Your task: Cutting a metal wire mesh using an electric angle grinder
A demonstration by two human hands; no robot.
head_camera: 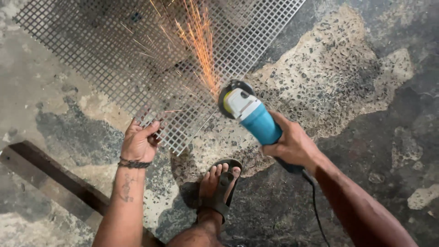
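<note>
- Nearest the camera there's a bare foot in a dark sandal (219, 185), planted on the cracked, patchy concrete floor (356, 91), toes pointing toward the sheet's near corner.
- Off to the near left a dark wooden plank (50, 176) lies diagonally on the floor, apart from everything else.
- The left hand (139, 142) is curled shut over the near-left edge of the perforated metal sheet (114, 59), fingers hooked over the rim and pinning it. There's a dark braided wristband (133, 163) on that wrist.
- The right hand (292, 145) is wrapped tight around the rear body of a blue angle grinder (254, 116), with its black cord (315, 201) trailing back toward the near right.
- The key relation: the grinder's long axis runs from the right hand up and to the left, with the white-and-yellow head and disc guard at the far-left end, right at the sheet's near-right edge. So the contact point sits just far-left of the right hand and well right of the left hand. The right hand is the nearer one to it.
- The sheet is a grey grid of small square holes lying flat, tilted diagonally in view, stretching from the near corner by the hands away to the far left and far right and out of frame.
- Orange sparks (199, 41) fan off the disc toward the far side, across the sheet.
</note>
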